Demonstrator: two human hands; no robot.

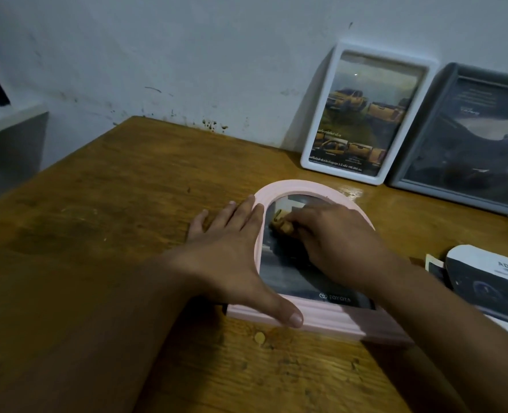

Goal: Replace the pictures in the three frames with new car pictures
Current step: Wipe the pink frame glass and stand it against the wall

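A pink arched frame (330,321) lies flat on the wooden table (97,204), with a dark Toyota car picture (288,278) inside its opening. My left hand (234,251) rests flat along the frame's left rim, fingers straight, thumb on the bottom edge. My right hand (336,236) lies over the picture inside the arch, fingertips curled down onto it near a yellow car in the print. A white frame (312,144) with a yellow pickup picture and a grey frame (419,162) with a dark picture lean against the wall at the back right.
Loose printed car pictures (485,281) lie at the table's right edge. A white stained wall (187,55) stands behind the table. A grey shelf (11,138) sits off the left side. Small crumbs (259,337) dot the table near the front.
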